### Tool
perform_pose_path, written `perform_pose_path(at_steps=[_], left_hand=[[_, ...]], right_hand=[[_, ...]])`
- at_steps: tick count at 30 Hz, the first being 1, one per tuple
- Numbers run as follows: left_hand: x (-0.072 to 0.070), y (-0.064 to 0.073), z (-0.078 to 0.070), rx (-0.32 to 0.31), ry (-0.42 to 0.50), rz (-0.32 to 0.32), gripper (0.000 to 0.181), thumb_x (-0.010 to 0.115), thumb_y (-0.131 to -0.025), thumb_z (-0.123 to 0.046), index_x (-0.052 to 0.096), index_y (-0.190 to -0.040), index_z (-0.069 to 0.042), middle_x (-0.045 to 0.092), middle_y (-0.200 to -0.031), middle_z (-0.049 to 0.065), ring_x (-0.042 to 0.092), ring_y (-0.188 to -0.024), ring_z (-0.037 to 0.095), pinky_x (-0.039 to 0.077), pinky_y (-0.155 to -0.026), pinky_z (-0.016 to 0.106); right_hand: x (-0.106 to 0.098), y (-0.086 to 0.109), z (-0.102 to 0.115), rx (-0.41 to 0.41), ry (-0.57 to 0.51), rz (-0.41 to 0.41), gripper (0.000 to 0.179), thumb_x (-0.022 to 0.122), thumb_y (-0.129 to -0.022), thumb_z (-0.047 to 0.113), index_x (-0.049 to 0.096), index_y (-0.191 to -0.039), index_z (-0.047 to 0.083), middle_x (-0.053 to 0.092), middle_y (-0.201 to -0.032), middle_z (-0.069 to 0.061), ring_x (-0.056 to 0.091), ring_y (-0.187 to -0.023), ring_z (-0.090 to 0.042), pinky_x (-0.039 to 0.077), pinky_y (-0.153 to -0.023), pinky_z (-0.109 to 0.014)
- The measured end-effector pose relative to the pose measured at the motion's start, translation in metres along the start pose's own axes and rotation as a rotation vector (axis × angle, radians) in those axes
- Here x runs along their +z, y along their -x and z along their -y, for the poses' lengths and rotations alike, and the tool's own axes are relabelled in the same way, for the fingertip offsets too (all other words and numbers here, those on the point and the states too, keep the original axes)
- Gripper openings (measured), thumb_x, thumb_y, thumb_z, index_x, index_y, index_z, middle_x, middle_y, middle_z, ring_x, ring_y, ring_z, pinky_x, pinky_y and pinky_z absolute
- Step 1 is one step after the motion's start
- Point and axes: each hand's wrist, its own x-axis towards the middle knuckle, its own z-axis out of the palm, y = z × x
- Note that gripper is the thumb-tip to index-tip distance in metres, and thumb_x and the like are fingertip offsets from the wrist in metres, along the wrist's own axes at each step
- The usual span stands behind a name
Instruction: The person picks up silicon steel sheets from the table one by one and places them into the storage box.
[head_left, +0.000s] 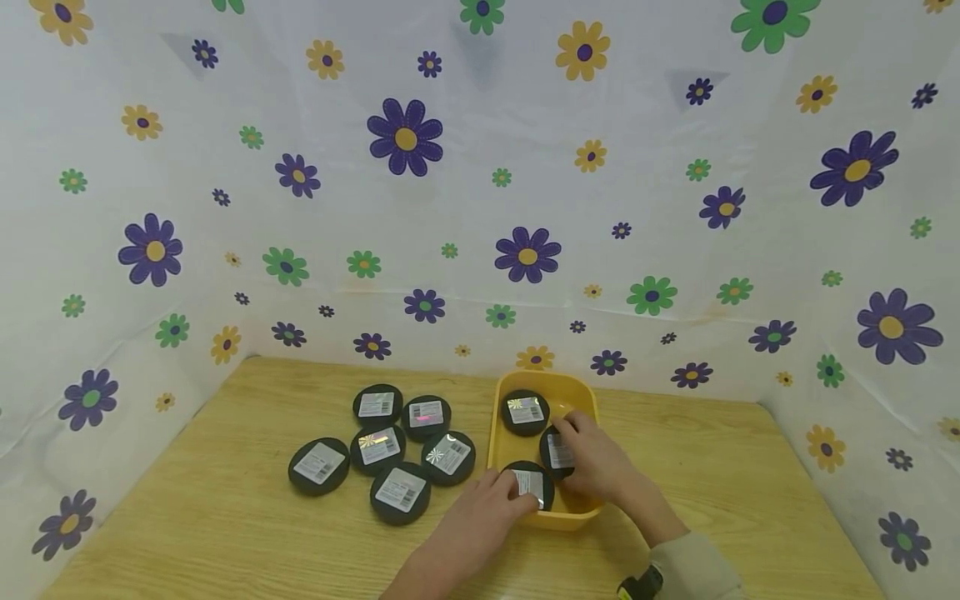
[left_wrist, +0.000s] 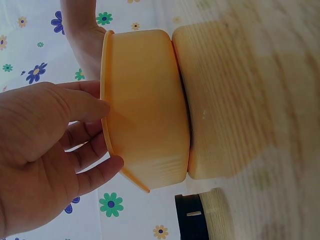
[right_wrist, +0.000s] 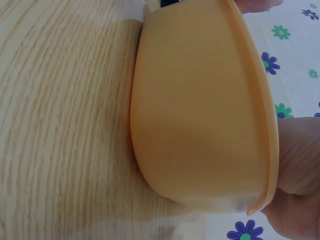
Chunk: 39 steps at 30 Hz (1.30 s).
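Note:
A yellow plastic tray (head_left: pixel 517 382) stands on the table with three round black discs with white labels in it. My left hand (head_left: pixel 480 515) reaches over its near-left rim and holds the nearest disc (head_left: pixel 542 479) by the edge with thumb and fingers. In the left wrist view, the left hand's fingers (left_wrist: pixel 92 177) bend over the rim. My right hand (head_left: pixel 600 462) has its index finger and thumb around the disc at the right side (head_left: pixel 557 452). A third disc (head_left: pixel 526 414) lies untouched at the tray's far end. The wall hides both grips in the wrist views.
Several more labelled black discs (head_left: pixel 401 493) lie in a loose cluster on the wooden table (head_left: pixel 225 500), left of the tray. A flower-print cloth (head_left: pixel 465 208) hangs behind and along both sides. A dark band with yellow (head_left: pixel 640 583) is on the right wrist.

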Motion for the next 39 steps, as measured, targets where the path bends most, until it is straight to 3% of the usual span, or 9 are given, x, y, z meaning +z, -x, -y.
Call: perform_pose_path(at_steps=[7,14,21,31,39], left_hand=[[0.0,0.0,0.001,-0.006,0.012,0.022,0.026,0.067,-0.089,-0.007,0.069,-0.105,-0.027,0.048,-0.09,-0.003,0.043,-0.081,0.013,0.042,-0.07,0.021],[0.0,0.0,0.001,-0.019,0.018,0.044,0.026,0.067,-0.089,-0.008,0.068,-0.106,-0.028,0.047,-0.091,-0.004,0.042,-0.082,0.012,0.041,-0.07,0.021],[0.0,0.0,0.001,-0.015,0.005,0.038,0.026,0.067,-0.089,-0.008,0.068,-0.106,-0.028,0.048,-0.091,-0.004,0.043,-0.082,0.012,0.041,-0.07,0.021],[0.0,0.0,0.0,-0.021,0.014,0.046,0.027,0.067,-0.089,-0.008,0.068,-0.107,-0.028,0.048,-0.091,-0.004,0.044,-0.083,0.012,0.042,-0.071,0.021],[0.001,0.001,0.001,-0.015,0.005,0.019,0.026,0.068,-0.088,-0.007,0.067,-0.105,-0.027,0.046,-0.09,-0.004,0.043,-0.082,0.012,0.041,-0.069,0.021]], right_hand=[[0.001,-0.003,0.001,-0.027,0.055,0.033,0.08,0.089,-0.068,0.009,0.052,-0.138,0.001,0.052,-0.124,-0.013,0.054,-0.106,-0.026,0.047,-0.1,-0.045],[-0.002,-0.008,0.003,0.006,0.079,0.081,0.079,0.088,-0.07,0.01,0.051,-0.139,-0.001,0.052,-0.129,-0.016,0.054,-0.111,-0.029,0.045,-0.104,-0.046],[-0.004,-0.011,0.005,0.015,0.093,0.124,0.078,0.088,-0.07,0.011,0.051,-0.137,-0.003,0.054,-0.129,-0.017,0.053,-0.115,-0.03,0.043,-0.106,-0.046],[-0.005,-0.016,0.005,0.032,0.094,0.174,0.073,0.089,-0.07,0.013,0.055,-0.133,-0.002,0.058,-0.121,-0.015,0.055,-0.107,-0.028,0.045,-0.104,-0.046],[-0.002,-0.021,0.003,0.054,0.092,0.205,0.073,0.089,-0.07,0.016,0.055,-0.133,-0.001,0.06,-0.124,-0.015,0.056,-0.11,-0.029,0.044,-0.105,-0.047]])
